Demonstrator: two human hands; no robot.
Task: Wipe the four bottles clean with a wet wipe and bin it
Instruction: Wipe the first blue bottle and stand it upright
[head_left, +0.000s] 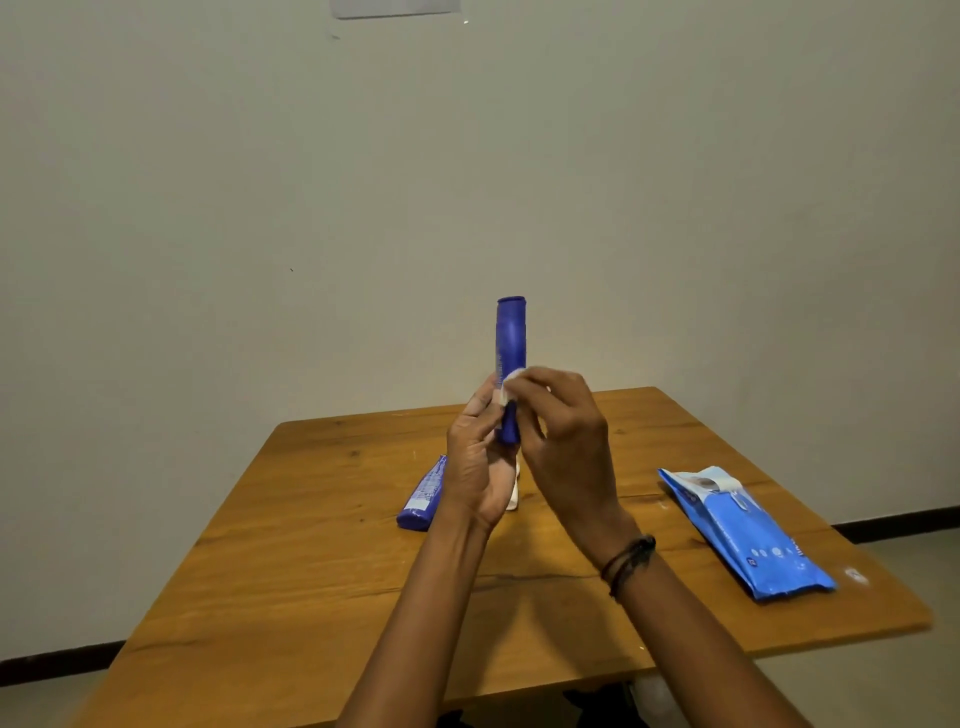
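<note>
The blue bottle (511, 332) stands upright in the air. My left grip (475, 457) curls round its lower end from the left. My right grip (561, 431) pinches the wet wipe (511, 379) against the bottle's side, just above the left one.

To do this pass well, I judge I should wrap the wipe flat round the body and draw it up to the cap while the left grip turns the bottle. After that I should move my hold so the covered lower end gets wiped too. Damp plastic may slip, so the left hold wants firmness.

Below and left of my grips a second blue bottle (423, 496) lies on its side on the wooden worktop (322, 571). A pale thing (513, 493) lies near it, mostly hidden behind my left wrist; I cannot tell what it is. The blue wipes pack (743, 530) lies well to the right. Beyond are a bare pale wall (208, 208), a dark skirting (57, 660) and a grey floor (924, 571).
</note>
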